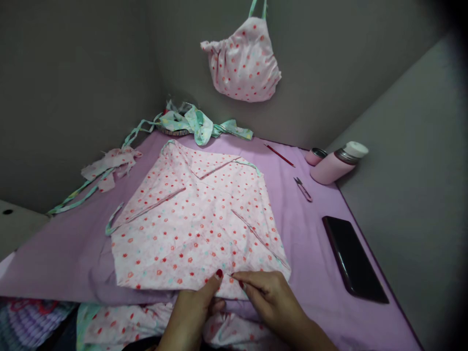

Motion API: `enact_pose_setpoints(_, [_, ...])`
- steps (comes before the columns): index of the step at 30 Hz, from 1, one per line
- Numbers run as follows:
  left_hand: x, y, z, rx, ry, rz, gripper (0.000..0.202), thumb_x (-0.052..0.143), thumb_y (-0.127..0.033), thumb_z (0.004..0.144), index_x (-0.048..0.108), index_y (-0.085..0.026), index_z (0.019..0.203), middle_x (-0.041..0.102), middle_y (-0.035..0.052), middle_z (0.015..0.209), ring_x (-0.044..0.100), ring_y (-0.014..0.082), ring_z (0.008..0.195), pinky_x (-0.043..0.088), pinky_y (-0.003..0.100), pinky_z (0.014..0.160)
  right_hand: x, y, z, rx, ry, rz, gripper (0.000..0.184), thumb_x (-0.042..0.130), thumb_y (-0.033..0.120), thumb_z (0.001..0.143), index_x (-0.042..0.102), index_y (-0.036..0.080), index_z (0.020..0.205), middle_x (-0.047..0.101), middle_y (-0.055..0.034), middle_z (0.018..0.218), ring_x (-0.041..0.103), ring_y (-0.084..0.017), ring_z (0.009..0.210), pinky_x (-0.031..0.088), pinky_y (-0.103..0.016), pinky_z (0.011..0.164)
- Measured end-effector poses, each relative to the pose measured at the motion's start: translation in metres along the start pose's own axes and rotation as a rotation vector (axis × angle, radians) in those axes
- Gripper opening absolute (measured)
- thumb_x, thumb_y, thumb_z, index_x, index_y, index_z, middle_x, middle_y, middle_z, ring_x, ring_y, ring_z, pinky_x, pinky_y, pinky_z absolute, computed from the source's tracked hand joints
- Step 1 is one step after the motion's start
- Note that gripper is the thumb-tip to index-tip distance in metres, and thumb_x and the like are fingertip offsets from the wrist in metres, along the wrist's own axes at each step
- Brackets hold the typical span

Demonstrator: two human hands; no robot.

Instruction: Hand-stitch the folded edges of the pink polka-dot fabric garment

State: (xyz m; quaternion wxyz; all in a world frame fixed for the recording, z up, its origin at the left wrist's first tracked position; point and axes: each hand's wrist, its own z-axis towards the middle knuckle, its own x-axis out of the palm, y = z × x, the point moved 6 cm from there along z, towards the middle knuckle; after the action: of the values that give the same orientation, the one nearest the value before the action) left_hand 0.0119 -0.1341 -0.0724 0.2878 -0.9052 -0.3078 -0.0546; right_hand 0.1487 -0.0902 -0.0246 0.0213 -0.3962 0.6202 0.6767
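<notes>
Cotton, red-flowered and creased, its edge pinched in the grip of the left hand and the right hand.

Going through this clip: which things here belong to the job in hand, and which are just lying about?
In use: left hand, right hand, pink dotted fabric under both.

Lying about: thread snips, red pencil, phone, pink flask, hanging pink piece, teal strips.
</notes>
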Motion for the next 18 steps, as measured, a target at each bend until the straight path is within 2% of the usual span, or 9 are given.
enact_pose_setpoints(5, [0.000,0.000,0.001,0.047,0.027,0.048,0.030,0.076,-0.025,0.059,0.061,-0.018,0.084,0.066,-0.0002,0.079,0.054,0.0116,0.055,0.047,0.022,0.052,0.000,0.003,0.002,0.013,0.045,-0.014,0.034,0.042,0.013,0.084,0.066,0.028,0.103,0.069,0.0019,0.081,0.064,-0.012,0.073,0.044,-0.019,0.067])
enact_pose_setpoints(9, [0.001,0.002,0.002,0.038,0.045,0.054,0.021,0.075,-0.026,0.060,0.061,-0.017,0.073,0.060,-0.0025,0.059,0.047,0.0096,0.045,0.043,0.021,0.048,-0.002,0.009,0.005,0.027,0.103,-0.100,0.032,0.041,0.011,0.084,0.067,0.026,0.093,0.068,0.0022,0.077,0.063,-0.012,0.069,0.040,-0.018,0.061])
enact_pose_setpoints(11, [0.001,0.002,0.002,0.045,0.041,0.058,0.021,0.075,-0.025,0.061,0.061,-0.017,0.074,0.056,-0.0046,0.054,0.045,0.0093,0.044,0.042,0.021,0.047,-0.003,0.012,0.006,0.026,0.126,-0.159,0.030,0.040,0.009,0.083,0.067,0.024,0.087,0.068,0.0015,0.075,0.063,-0.012,0.067,0.038,-0.018,0.059])
enact_pose_setpoints(18, [0.005,-0.004,-0.001,0.106,0.073,0.100,0.030,0.075,-0.025,0.062,0.059,-0.020,0.087,0.058,-0.0043,0.064,0.044,0.0088,0.046,0.042,0.021,0.048,0.000,0.019,0.013,-0.001,0.163,-0.356,0.026,0.041,0.009,0.080,0.064,0.020,0.075,0.067,-0.0013,0.069,0.062,-0.013,0.063,0.034,-0.019,0.055])
